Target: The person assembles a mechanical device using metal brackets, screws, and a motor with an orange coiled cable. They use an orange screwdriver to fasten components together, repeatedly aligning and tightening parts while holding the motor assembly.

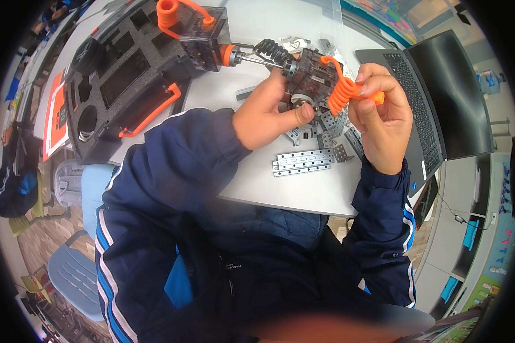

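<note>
My left hand [267,112] is closed around a dark see-through motor block [312,73], its thumb against the block's near end. A thin metal shaft [261,61] joins this block to a second dark see-through block [202,48] at the upper left, which carries its own orange coiled cable [167,14]. From the held block runs an orange coiled cable [342,95]. My right hand [388,108] pinches this cable's thick orange end [375,98] between thumb and fingers. A black coiled cable [273,51] shows behind the left hand.
Perforated metal beams [302,163] lie on the white table [252,182], with several small metal brackets [342,153] beyond them. An open laptop [412,91] stands at the right. At the left is a black case with foam cutouts [106,94] and an orange handle [150,114].
</note>
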A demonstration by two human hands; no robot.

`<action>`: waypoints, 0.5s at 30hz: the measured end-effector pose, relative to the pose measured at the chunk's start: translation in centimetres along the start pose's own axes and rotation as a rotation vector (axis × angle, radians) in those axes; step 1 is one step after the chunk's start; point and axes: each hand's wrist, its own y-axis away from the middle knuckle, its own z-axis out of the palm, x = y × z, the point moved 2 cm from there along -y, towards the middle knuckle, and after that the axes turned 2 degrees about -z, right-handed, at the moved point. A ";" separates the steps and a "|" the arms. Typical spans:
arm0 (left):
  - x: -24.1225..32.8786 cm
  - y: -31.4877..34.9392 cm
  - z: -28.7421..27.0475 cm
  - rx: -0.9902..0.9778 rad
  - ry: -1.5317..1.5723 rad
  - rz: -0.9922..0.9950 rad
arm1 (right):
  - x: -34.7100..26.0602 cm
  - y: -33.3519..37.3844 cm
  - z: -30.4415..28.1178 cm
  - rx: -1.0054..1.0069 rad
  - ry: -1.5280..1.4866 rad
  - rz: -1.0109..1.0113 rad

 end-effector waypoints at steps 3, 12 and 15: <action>0.0 0.0 0.0 0.005 0.002 0.002 | -0.1 -0.1 -0.5 0.138 -0.019 0.013; -0.3 -0.1 0.0 0.012 0.012 0.037 | 0.4 -0.9 -4.1 0.569 -0.074 0.045; -0.5 -0.2 -0.2 0.019 -0.013 0.049 | 0.5 -0.5 -2.7 0.105 0.262 0.307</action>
